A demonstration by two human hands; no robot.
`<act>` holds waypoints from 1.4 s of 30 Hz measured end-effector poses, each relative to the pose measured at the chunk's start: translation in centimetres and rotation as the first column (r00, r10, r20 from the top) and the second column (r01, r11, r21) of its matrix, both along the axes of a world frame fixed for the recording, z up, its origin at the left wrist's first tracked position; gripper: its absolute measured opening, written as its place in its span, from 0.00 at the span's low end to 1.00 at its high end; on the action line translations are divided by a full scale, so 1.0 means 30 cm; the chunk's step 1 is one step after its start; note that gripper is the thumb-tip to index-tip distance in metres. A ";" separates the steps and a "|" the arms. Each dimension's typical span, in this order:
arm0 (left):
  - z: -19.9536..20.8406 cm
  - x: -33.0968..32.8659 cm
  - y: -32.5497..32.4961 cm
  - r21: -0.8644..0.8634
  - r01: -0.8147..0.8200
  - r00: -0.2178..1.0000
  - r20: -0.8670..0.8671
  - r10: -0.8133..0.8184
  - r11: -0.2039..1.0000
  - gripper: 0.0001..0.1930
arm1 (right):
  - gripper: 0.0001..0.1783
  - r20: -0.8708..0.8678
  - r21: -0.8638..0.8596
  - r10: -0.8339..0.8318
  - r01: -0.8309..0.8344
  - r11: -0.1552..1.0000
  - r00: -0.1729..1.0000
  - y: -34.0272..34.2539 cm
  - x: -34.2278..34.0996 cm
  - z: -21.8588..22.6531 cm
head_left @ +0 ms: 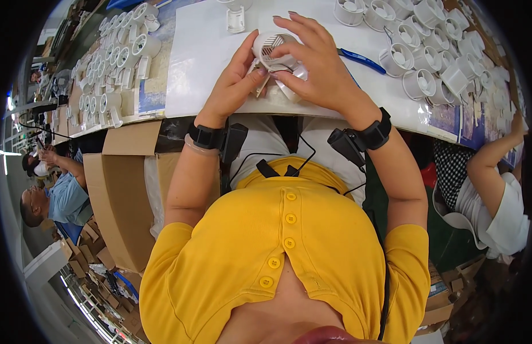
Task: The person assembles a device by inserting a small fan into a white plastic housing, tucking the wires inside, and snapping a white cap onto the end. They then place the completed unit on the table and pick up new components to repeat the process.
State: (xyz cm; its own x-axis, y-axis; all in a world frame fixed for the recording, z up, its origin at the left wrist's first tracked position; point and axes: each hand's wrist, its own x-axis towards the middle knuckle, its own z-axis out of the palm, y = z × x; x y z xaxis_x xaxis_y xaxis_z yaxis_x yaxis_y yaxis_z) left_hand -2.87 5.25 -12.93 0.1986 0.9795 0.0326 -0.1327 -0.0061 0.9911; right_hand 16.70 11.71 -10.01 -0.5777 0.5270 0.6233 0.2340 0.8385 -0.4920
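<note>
The left hand (232,86) holds a white round cup (271,41) with slits, its thumb and fingers at the left side. The right hand (318,66) has its thumb and pointing finger at the cup's right side; the fingers hide that spot, so I cannot tell if they pinch it. The cup is up over the near part of the white sheet (188,63) on the table. Just right of the right hand is a tool with blue handles (363,60). Farther out, lots of white cups sit in one bunch on the left (118,57) and another on the right (426,54).
</note>
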 end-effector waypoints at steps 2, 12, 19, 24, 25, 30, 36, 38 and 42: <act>0.000 0.005 -0.002 0.016 -0.017 1.000 0.019 0.016 1.000 0.35 | 0.09 0.012 0.042 -0.012 0.011 0.999 1.000 -0.003 0.006 0.002; 0.016 0.008 -0.002 -0.095 -0.048 0.992 0.110 0.058 0.994 0.35 | 0.09 -0.025 0.191 -0.069 0.072 0.979 0.997 -0.020 0.010 -0.023; 0.017 0.011 -0.008 -0.092 -0.062 0.992 0.102 0.072 0.994 0.35 | 0.11 -0.043 0.292 -0.040 0.051 0.955 0.998 -0.013 0.002 -0.055; 0.012 0.008 -0.007 -0.076 -0.037 0.991 0.122 0.046 0.996 0.35 | 0.10 -0.064 0.148 0.035 -0.026 0.989 0.997 -0.003 0.000 -0.070; 0.010 0.007 -0.007 -0.068 -0.032 0.992 0.121 0.041 0.997 0.35 | 0.10 -0.064 0.147 0.036 -0.026 0.989 0.997 -0.001 -0.001 -0.072; 0.007 0.012 -0.009 -0.030 -0.034 0.995 0.093 0.037 0.999 0.35 | 0.10 -0.086 0.051 0.001 0.003 0.999 0.996 -0.002 -0.014 -0.079; 0.002 0.018 -0.004 0.042 -0.055 0.998 0.043 0.053 0.998 0.36 | 0.10 -0.108 0.175 -0.079 0.097 0.980 0.991 -0.026 -0.009 -0.080; -0.003 0.019 -0.001 0.079 -0.069 0.997 0.033 0.066 0.994 0.37 | 0.10 -0.115 0.179 -0.108 0.128 0.976 0.987 -0.041 -0.007 -0.073; 0.009 0.023 -0.006 0.061 -0.075 0.996 0.043 0.073 0.995 0.38 | 0.09 -0.131 0.151 -0.177 0.196 0.969 0.975 -0.049 -0.008 -0.055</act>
